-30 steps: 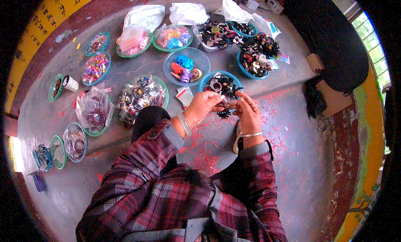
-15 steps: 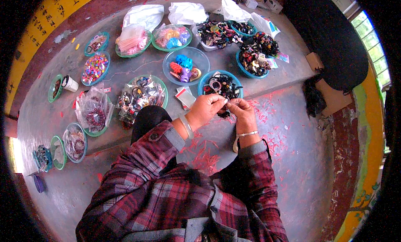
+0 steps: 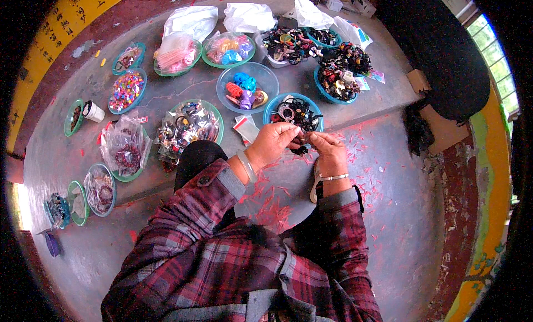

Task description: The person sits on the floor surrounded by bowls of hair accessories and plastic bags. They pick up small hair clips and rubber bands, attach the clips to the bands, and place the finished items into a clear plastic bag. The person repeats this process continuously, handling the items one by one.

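Well, leftmost sits a purple cup [image 3: 53, 245], then a bowl [image 3: 142, 96] of colourful beads [image 3: 126, 90], then a green bowl [image 3: 220, 122] of bagged pieces [image 3: 183, 123], partly hidden by your dark knee [image 3: 201, 157]. Your left hand [image 3: 269, 146] pinches a small item [image 3: 303, 138], too indistinct to name, before the blue basin [image 3: 268, 112] of black bands [image 3: 304, 114], whose near rim your hands partly block. Your right hand [image 3: 331, 155] has its fingertips closed on it too. Farther right, a black bag [image 3: 417, 136] stands against a cardboard box [image 3: 449, 134].

Small dark item [image 3: 302, 138], partly hidden and indistinct, between left fingers [image 3: 288, 134] and right fingers [image 3: 323, 141]
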Demonstrator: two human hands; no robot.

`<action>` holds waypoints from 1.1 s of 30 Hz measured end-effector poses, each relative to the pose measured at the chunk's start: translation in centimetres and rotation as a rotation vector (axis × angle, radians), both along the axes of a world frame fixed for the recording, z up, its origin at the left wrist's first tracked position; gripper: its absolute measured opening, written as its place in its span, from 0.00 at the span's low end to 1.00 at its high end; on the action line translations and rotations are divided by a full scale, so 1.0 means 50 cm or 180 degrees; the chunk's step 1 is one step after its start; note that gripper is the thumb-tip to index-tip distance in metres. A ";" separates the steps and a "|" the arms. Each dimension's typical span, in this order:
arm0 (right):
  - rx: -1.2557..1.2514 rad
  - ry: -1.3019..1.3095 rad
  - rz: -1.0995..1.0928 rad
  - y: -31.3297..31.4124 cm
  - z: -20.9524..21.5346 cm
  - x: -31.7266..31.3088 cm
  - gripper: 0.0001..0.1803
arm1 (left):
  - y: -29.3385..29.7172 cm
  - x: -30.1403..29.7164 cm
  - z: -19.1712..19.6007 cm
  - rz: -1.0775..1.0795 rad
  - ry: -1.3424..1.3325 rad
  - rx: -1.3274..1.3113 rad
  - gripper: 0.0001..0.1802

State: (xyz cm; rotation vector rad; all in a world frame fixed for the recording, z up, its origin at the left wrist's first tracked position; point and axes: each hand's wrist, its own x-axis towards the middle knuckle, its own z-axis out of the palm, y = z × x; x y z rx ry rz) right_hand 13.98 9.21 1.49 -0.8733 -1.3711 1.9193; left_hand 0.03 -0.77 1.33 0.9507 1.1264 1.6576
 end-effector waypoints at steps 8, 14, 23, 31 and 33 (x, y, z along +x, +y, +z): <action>0.0477 -0.0087 -0.0331 0.019 0.020 0.014 0.08 | 0.001 -0.008 0.004 0.0182 0.0435 0.0030 0.12; 0.2863 -0.1033 0.0323 0.008 0.010 0.004 0.10 | 0.004 0.006 -0.027 0.0514 0.3037 0.0832 0.08; 0.3233 -0.1623 0.0458 -0.006 0.020 0.001 0.06 | 0.003 0.011 -0.026 0.0502 0.3059 0.0381 0.10; 0.2300 -0.1397 0.0324 0.014 0.018 0.020 0.07 | -0.003 -0.001 -0.009 -0.0131 0.0776 -0.0278 0.13; 0.1899 -0.1199 0.0391 0.018 0.021 0.026 0.08 | 0.000 -0.004 -0.012 -0.0319 0.0173 -0.0309 0.14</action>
